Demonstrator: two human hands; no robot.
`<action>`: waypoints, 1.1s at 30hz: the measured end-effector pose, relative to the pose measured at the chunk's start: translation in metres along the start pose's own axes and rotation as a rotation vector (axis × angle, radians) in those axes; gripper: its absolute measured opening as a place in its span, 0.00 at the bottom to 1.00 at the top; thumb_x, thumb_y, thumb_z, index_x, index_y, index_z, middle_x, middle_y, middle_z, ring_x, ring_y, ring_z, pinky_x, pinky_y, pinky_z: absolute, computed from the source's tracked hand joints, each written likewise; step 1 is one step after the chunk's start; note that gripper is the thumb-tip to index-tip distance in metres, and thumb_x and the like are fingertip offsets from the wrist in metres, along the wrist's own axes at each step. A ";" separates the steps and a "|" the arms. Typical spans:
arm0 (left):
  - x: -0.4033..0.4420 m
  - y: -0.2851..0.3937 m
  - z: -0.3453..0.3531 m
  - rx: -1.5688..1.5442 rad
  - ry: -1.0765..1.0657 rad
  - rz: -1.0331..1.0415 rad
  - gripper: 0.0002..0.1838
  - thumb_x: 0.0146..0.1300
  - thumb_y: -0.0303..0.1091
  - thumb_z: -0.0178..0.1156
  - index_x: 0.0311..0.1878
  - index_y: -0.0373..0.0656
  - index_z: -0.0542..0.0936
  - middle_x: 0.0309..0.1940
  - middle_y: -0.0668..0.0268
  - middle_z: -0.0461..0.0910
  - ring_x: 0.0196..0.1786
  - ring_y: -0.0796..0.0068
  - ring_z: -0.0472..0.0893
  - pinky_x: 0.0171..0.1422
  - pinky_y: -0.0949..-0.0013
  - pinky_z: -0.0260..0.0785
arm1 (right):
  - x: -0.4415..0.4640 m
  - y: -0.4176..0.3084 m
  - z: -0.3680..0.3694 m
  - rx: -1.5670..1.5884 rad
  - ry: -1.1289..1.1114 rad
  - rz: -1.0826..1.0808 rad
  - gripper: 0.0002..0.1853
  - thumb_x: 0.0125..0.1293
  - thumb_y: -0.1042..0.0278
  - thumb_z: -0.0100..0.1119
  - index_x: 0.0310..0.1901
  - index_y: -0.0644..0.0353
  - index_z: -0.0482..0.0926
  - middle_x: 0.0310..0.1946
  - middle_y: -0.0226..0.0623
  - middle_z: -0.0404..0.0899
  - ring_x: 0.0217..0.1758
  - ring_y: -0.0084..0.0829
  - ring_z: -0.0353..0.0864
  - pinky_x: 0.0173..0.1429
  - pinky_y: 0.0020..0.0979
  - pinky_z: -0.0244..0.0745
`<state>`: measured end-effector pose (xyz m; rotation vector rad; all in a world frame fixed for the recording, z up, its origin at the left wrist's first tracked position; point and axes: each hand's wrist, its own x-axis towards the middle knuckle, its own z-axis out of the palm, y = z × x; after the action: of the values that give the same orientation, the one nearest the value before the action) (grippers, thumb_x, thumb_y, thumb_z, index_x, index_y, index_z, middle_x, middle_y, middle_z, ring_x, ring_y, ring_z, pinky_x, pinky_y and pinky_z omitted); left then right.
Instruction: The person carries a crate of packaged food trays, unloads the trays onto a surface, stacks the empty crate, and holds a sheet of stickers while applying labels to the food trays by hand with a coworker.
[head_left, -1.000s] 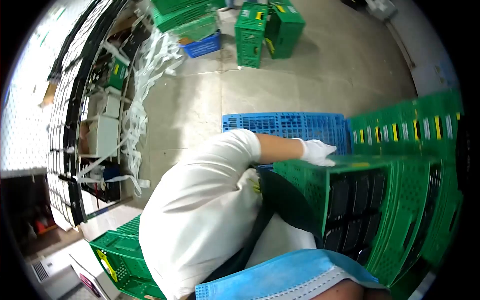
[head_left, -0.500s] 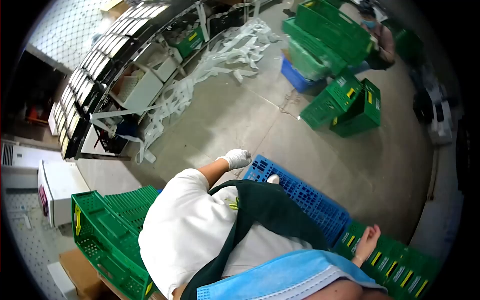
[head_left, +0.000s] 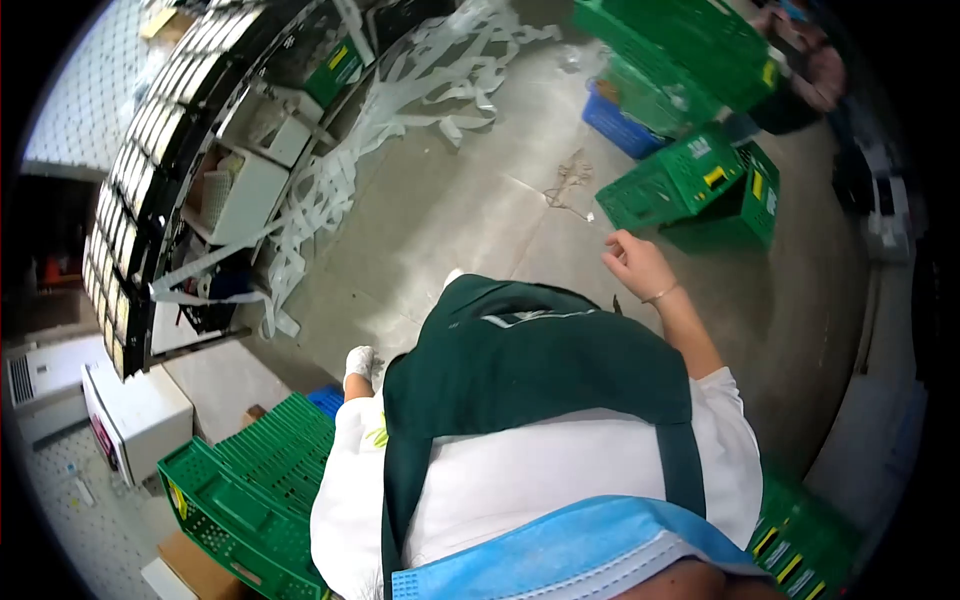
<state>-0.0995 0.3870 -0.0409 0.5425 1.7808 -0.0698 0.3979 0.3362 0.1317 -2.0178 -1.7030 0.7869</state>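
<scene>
My left hand [head_left: 360, 362], in a white glove, hangs low beside my dark green apron [head_left: 540, 350]. Its fingers are too foreshortened to make out, and I see nothing sticking out of it. Bare and with a thin band at the wrist, my right hand [head_left: 640, 265] swings out ahead over the floor. Those fingers are loosely bent, with the thumb apart and nothing in them. Beyond it, nearest to that hand in the picture, two green crates [head_left: 680, 178] lean together on the floor. A blue face mask [head_left: 570, 545] fills the bottom edge.
Tangled white strips [head_left: 330, 190] litter the floor along a rack of white bins [head_left: 255, 190]. Green crates [head_left: 250, 480] stand at lower left, more [head_left: 800, 550] at lower right. A co-worker [head_left: 815, 60] is behind stacked green crates [head_left: 680, 45] and a blue bin [head_left: 615, 118].
My body has turned and moved forward. The gloved left hand has dropped back to my left side; the right hand has swung forward from lower right. The blue pallet is out of sight.
</scene>
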 end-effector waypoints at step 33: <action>0.193 1.024 -0.492 -0.324 0.782 0.821 0.17 0.57 0.43 0.50 0.39 0.38 0.72 0.26 0.62 0.75 0.21 0.73 0.73 0.22 0.70 0.67 | 1.054 -0.310 0.012 0.228 0.024 -0.771 0.08 0.54 0.67 0.54 0.30 0.63 0.75 0.27 0.41 0.75 0.28 0.37 0.75 0.34 0.29 0.69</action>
<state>-0.1738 1.5196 0.1586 1.1132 2.0897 1.1086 0.2662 1.4267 0.1347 -1.0675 -2.0393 0.6291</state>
